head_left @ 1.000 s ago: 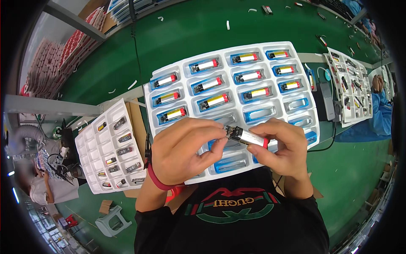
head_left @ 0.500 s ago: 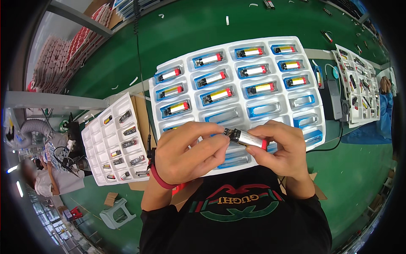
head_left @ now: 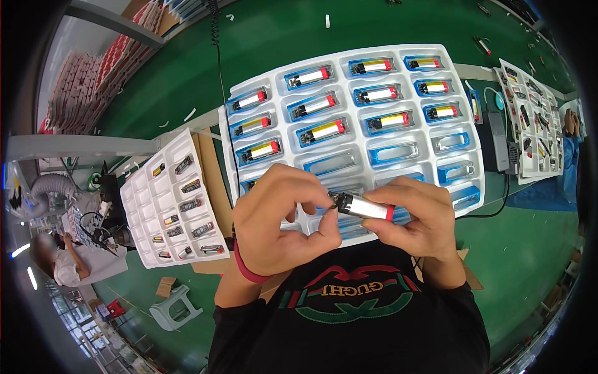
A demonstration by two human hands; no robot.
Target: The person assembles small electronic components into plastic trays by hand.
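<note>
— Over the near part of the white tray (head_left: 409,93), you have one silver cell (head_left: 364,209) raised. How do you grip it?

— Your right hand (head_left: 418,215) is clamped on it, thumb below and fingers above, close to its red end. Your left hand (head_left: 277,227) is at the black end, thumb and forefinger curled near each other; whether they pinch anything there, I cannot tell.

— And what lies beneath your work?

— Blue-edged shells (head_left: 327,163) in the tray's pockets, some partly hidden by your hands. Farther from you, the rows carry seated cells (head_left: 321,131) in shells of that kind, red ends toward your right.

— What do you have on either side?

— To your left, a second tray (head_left: 138,209) with dark devices (head_left: 190,206) in some pockets, and a pale stool (head_left: 177,308) on the floor. To your right, a black box (head_left: 494,146) with a cable, just beside your tray, then a third tray (head_left: 529,168) of small parts. Across from you stretches the green table (head_left: 274,31). A red band (head_left: 249,268) circles your left wrist.
</note>
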